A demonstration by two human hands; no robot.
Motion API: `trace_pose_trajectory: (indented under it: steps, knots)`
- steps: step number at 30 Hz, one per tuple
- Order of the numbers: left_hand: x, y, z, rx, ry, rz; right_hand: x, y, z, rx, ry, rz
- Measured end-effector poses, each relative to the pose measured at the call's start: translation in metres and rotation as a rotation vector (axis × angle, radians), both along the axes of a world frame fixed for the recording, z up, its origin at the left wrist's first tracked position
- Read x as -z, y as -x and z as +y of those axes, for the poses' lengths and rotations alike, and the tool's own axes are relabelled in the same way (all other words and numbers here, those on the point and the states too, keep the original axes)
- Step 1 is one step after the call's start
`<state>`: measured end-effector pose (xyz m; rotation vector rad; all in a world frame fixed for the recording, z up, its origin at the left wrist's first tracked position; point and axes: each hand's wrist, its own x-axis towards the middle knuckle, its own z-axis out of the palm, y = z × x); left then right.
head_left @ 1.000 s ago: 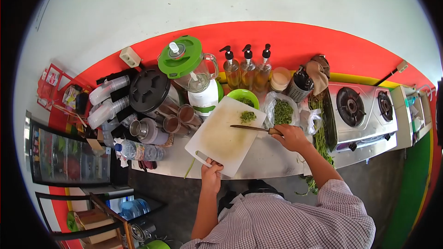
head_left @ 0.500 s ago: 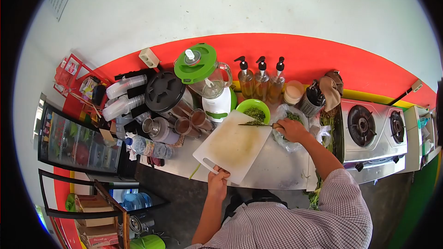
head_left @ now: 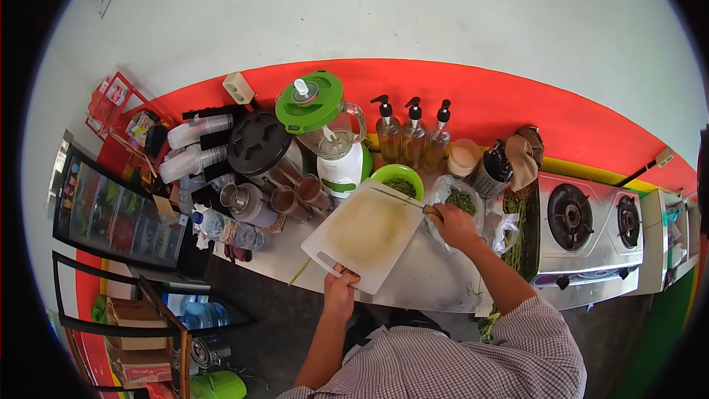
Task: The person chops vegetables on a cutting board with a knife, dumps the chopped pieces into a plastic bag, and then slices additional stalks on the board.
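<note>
We see the right hand closed around the handle of a kitchen knife, its blade lying over the far part of the white cutting board, while the left hand is curled tightly on the board's near end, beside the handle slot. The board's far edge overlaps the near side of the lime-green bowl in our view (whether it rests on the rim, we cannot tell), and chopped greens sit inside that bowl. In our judgement, a push of the board's far edge against the bowl could tip or slide it, spilling the greens onto the steel counter; a loosened left grip could let the board drop at one corner. The clear plastic bag lies just beside the right hand, so a careless swing of the wrist might snag it or let the blade nick it. Compared with a second ago, when a small heap of greens lay near the board's far edge with the blade just short of it, we now find that heap gone from the board, leaving a stained surface, and the knife angled with its tip toward the blender.
</note>
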<state>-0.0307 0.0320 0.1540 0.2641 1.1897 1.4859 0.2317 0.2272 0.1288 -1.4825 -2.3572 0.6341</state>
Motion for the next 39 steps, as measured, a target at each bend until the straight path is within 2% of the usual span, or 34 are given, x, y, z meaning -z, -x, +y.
trace_pose_trajectory:
  steps: [5,8,20,24,27,31,39]
  knots:
    - [0.0,-0.003,0.002,0.014,-0.003,0.036,-0.019,0.011,-0.049,-0.134,-0.026,0.182]
    - [-0.002,-0.001,0.003,0.016,0.004,0.037,-0.017,0.011,-0.053,-0.15,-0.043,0.14]
    - [-0.009,0.003,0.0,-0.026,0.016,0.06,0.024,-0.001,0.011,-0.017,-0.058,0.149]
    - [-0.008,0.005,0.003,-0.011,0.012,0.034,0.0,-0.009,-0.007,-0.081,-0.033,0.27]
    - [0.001,0.01,0.004,0.011,-0.001,0.051,-0.027,-0.015,-0.032,-0.26,0.178,0.36]
    - [-0.001,0.012,0.009,0.0,0.001,0.042,-0.018,-0.023,-0.036,-0.302,0.126,0.309]
    - [0.003,0.018,0.008,0.033,-0.005,0.052,0.012,-0.027,0.016,-0.246,0.043,0.281]
